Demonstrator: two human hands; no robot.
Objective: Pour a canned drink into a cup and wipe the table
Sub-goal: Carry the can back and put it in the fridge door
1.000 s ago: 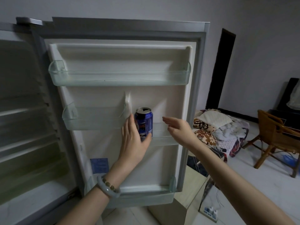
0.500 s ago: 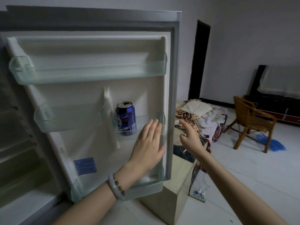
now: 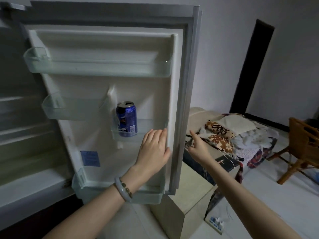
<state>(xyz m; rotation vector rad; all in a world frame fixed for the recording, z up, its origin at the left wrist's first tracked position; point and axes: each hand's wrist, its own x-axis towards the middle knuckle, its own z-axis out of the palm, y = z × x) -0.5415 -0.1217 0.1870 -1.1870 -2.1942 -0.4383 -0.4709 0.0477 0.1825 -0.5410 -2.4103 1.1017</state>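
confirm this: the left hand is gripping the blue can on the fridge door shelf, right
No. The head view shows the left hand gripping nothing: it lies open against the door, below and right of the can. The blue can does stand on the fridge door shelf.

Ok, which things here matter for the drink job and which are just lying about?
For the job:
- blue can, upright on a shelf of the fridge door
- left hand, flat on the door's inner edge
- right hand, holding nothing
No cup in view.

Lying about:
- pile of blankets
- wicker chair
- power strip on the floor
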